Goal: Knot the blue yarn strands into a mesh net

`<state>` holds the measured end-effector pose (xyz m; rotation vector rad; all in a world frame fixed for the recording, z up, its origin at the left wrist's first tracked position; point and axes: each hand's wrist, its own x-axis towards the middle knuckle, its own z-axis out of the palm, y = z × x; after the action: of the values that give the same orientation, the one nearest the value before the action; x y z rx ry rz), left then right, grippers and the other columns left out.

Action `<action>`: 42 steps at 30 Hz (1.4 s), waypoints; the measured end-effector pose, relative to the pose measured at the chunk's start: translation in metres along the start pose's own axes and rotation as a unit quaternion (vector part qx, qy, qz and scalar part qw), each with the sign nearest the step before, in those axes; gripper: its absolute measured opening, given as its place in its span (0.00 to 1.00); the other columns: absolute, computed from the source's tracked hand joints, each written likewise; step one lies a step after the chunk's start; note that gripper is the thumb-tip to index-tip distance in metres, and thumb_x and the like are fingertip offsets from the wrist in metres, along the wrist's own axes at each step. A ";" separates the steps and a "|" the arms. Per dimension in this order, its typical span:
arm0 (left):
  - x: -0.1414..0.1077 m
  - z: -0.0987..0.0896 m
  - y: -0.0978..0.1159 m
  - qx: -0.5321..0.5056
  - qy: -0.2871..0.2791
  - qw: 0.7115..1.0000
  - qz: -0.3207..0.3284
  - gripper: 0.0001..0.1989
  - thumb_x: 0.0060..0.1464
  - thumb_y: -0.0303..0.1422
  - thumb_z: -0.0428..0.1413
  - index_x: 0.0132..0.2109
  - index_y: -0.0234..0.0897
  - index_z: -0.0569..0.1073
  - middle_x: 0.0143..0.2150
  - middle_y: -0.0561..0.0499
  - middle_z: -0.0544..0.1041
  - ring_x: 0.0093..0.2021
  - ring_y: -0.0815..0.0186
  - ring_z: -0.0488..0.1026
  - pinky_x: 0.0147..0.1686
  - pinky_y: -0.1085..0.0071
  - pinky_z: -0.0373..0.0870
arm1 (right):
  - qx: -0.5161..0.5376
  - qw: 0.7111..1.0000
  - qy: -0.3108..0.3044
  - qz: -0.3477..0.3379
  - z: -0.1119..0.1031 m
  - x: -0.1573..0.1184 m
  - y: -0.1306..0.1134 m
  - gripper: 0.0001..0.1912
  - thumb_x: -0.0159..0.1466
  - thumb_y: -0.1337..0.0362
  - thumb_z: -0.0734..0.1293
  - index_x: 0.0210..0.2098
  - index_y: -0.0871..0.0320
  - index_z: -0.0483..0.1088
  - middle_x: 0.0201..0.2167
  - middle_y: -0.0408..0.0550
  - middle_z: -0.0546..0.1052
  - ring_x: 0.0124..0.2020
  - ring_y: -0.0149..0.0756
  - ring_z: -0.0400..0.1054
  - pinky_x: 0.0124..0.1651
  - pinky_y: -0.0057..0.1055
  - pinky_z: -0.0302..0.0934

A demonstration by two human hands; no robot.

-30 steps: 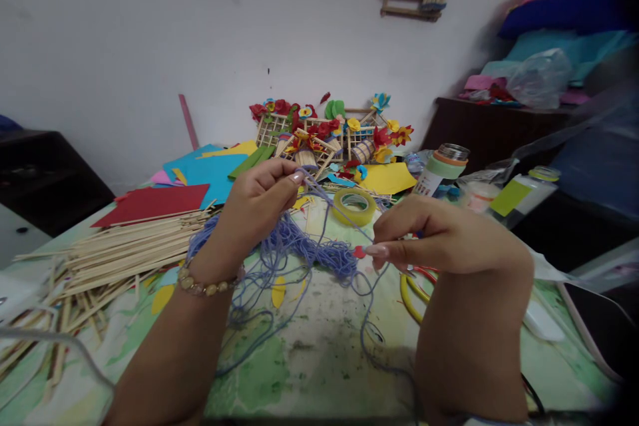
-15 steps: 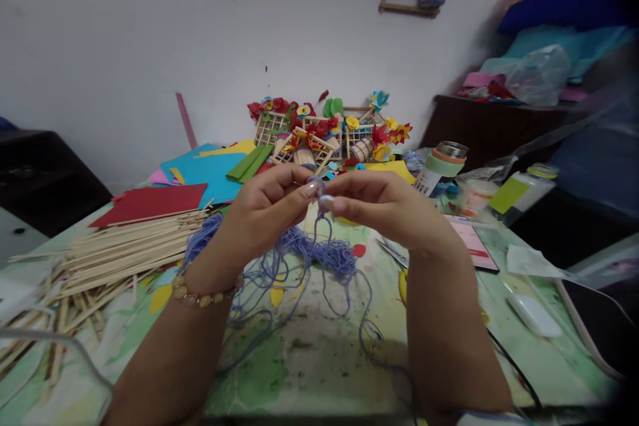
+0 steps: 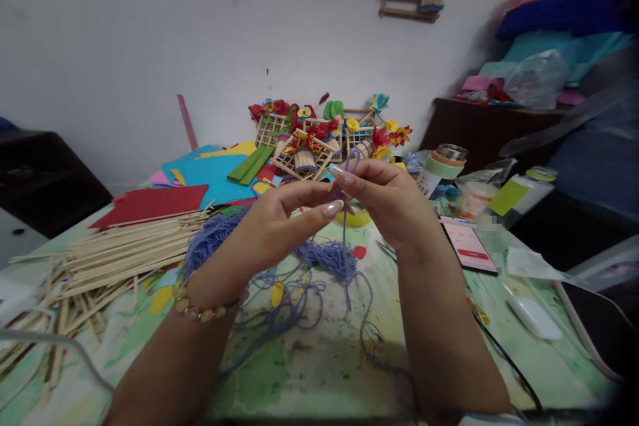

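Note:
Purple yarn [image 3: 344,233] runs between my two hands, raised over the middle of the table. My right hand [image 3: 382,196] pinches it near the top, where a small loop stands above the fingertips. Just beside and below, my left hand [image 3: 284,216] has thumb and fingers closed on the yarn; the exact grip is partly hidden. A strand hangs from the fingers toward the table. Under and behind my left hand lies a tangled purple yarn bundle [image 3: 212,239], with loose strands spread across the tabletop.
Wooden sticks [image 3: 134,243] and red paper [image 3: 152,206] lie left. Stick lattices with paper flowers [image 3: 304,146] stand at the back. Scissors [image 3: 386,249], a phone [image 3: 468,245], a bottle [image 3: 442,170] and a white mouse-shaped object [image 3: 534,317] are right.
Both hands have shifted right, my left hand slightly lower. The yarn loop now rises above my right fingertips, and the loops that hung below are now a straighter strand.

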<state>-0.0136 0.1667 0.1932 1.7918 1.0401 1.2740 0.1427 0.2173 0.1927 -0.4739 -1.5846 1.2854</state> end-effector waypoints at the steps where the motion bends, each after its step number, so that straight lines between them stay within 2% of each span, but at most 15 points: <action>1: -0.001 0.003 0.002 -0.005 -0.007 1.000 0.001 0.08 0.53 0.34 0.56 0.38 0.36 0.77 0.39 0.48 0.78 0.42 0.63 0.73 0.43 0.69 0.69 | 0.006 1.000 -0.003 0.002 0.001 0.000 0.000 0.12 0.54 0.58 0.71 0.23 0.59 0.67 0.22 0.40 0.69 0.25 0.25 0.62 0.29 0.24 0.59; 6: -0.002 0.008 0.002 0.003 -0.003 1.000 0.028 0.11 0.58 0.34 0.52 0.34 0.35 0.77 0.33 0.49 0.78 0.37 0.65 0.73 0.42 0.70 0.70 | 0.032 0.999 -0.020 0.010 0.002 -0.002 -0.002 0.14 0.54 0.58 0.71 0.22 0.59 0.65 0.21 0.40 0.68 0.22 0.26 0.62 0.24 0.25 0.58; 14: -0.004 0.002 0.002 0.083 -0.013 0.993 0.078 0.11 0.57 0.34 0.54 0.32 0.36 0.78 0.30 0.53 0.78 0.32 0.68 0.73 0.34 0.74 0.68 | 0.006 0.998 0.055 -0.033 -0.002 -0.001 0.001 0.15 0.52 0.56 0.72 0.21 0.59 0.66 0.21 0.39 0.66 0.25 0.25 0.60 0.29 0.24 0.57; 17: -0.005 0.002 0.004 0.092 -0.017 0.993 0.075 0.10 0.57 0.33 0.54 0.31 0.36 0.77 0.29 0.53 0.78 0.32 0.68 0.73 0.32 0.75 0.68 | 0.011 0.996 0.069 -0.050 -0.003 0.000 0.003 0.15 0.52 0.56 0.72 0.21 0.59 0.66 0.21 0.39 0.66 0.26 0.25 0.60 0.30 0.24 0.57; 24: -0.005 0.001 0.005 0.099 -0.021 0.992 0.077 0.08 0.56 0.32 0.55 0.32 0.37 0.78 0.30 0.53 0.78 0.32 0.67 0.74 0.33 0.74 0.69 | -0.010 0.997 0.055 -0.044 -0.004 0.000 0.001 0.14 0.53 0.56 0.72 0.22 0.58 0.68 0.22 0.39 0.68 0.25 0.24 0.61 0.29 0.24 0.57; 29: -0.006 0.000 0.005 0.115 -0.006 0.991 0.073 0.09 0.56 0.33 0.55 0.32 0.36 0.78 0.29 0.52 0.78 0.31 0.68 0.74 0.32 0.74 0.69 | -0.086 0.990 0.073 -0.081 -0.006 0.002 0.002 0.13 0.55 0.55 0.70 0.26 0.59 0.70 0.24 0.41 0.70 0.26 0.26 0.63 0.29 0.26 0.59; 32: -0.007 0.000 0.006 0.113 -0.001 0.991 0.068 0.10 0.56 0.33 0.54 0.32 0.36 0.78 0.31 0.52 0.79 0.33 0.68 0.74 0.34 0.74 0.69 | -0.190 0.962 0.115 -0.162 -0.010 -0.002 -0.003 0.09 0.58 0.58 0.68 0.36 0.57 0.72 0.30 0.44 0.72 0.31 0.30 0.66 0.33 0.29 0.62; 34: -0.008 0.000 0.006 0.107 0.004 0.992 0.067 0.09 0.56 0.33 0.54 0.32 0.36 0.78 0.32 0.53 0.79 0.34 0.68 0.75 0.34 0.75 0.69 | -0.265 0.918 0.161 -0.245 -0.011 -0.009 -0.012 0.09 0.59 0.61 0.68 0.40 0.55 0.72 0.33 0.46 0.72 0.33 0.32 0.66 0.36 0.32 0.63; 36: -0.008 -0.001 0.006 0.101 0.008 0.993 0.069 0.09 0.56 0.32 0.55 0.32 0.36 0.78 0.32 0.53 0.79 0.34 0.68 0.74 0.34 0.76 0.69 | -0.326 0.866 0.173 -0.336 -0.013 -0.018 -0.023 0.06 0.59 0.66 0.68 0.38 0.55 0.72 0.34 0.47 0.72 0.35 0.33 0.66 0.38 0.33 0.63; 38: -0.008 -0.001 0.006 0.099 0.009 0.992 0.071 0.08 0.56 0.32 0.55 0.32 0.36 0.79 0.32 0.53 0.79 0.33 0.69 0.74 0.33 0.76 0.68 | -0.378 0.832 0.121 -0.388 -0.013 -0.028 -0.034 0.05 0.59 0.70 0.67 0.35 0.56 0.73 0.33 0.47 0.73 0.36 0.33 0.67 0.39 0.34 0.63; 40: -0.009 -0.002 0.007 0.100 0.007 0.992 0.070 0.09 0.56 0.33 0.55 0.32 0.36 0.79 0.30 0.53 0.79 0.32 0.69 0.73 0.33 0.76 0.68 | -0.427 0.817 0.038 -0.386 -0.012 -0.034 -0.041 0.06 0.60 0.72 0.66 0.34 0.56 0.73 0.33 0.47 0.74 0.36 0.34 0.67 0.39 0.34 0.63; 42: -0.009 -0.002 0.008 0.103 0.003 0.993 0.064 0.10 0.56 0.33 0.55 0.32 0.36 0.79 0.29 0.53 0.78 0.31 0.69 0.73 0.32 0.76 0.68 | -0.467 0.806 -0.017 -0.364 -0.011 -0.036 -0.044 0.08 0.61 0.72 0.64 0.35 0.55 0.73 0.34 0.47 0.75 0.35 0.34 0.67 0.39 0.35 0.63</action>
<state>-0.0159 0.1551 0.1968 2.0407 1.1085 1.2865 0.1795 0.1783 0.2149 -0.3486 -2.0756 -0.1362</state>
